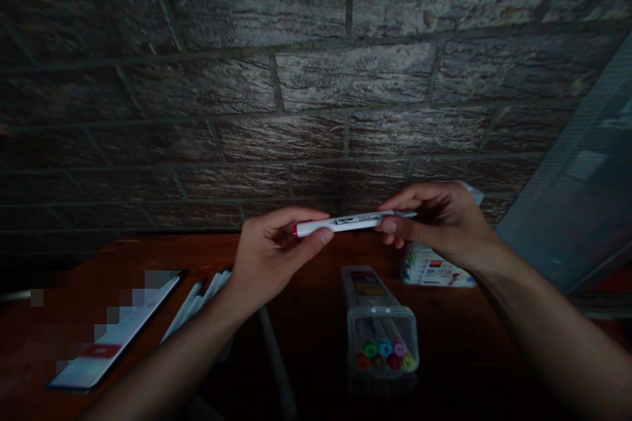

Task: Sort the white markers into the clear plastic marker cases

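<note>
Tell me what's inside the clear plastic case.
The clear plastic case holds markers: seven colored ends show, three above four. Further back, the printed label covers the inside; far ends can't be seen.

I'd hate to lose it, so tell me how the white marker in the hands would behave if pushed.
The white marker is probably stiff, as it runs straight. It looks slim, so likely light. It might roll, being long with seemingly rounded sides.

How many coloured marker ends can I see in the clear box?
7. The clear box shows a green end, blue end and purple end on top; orange end, brownish end, red end and yellow end below. More could be hidden inside.
</note>
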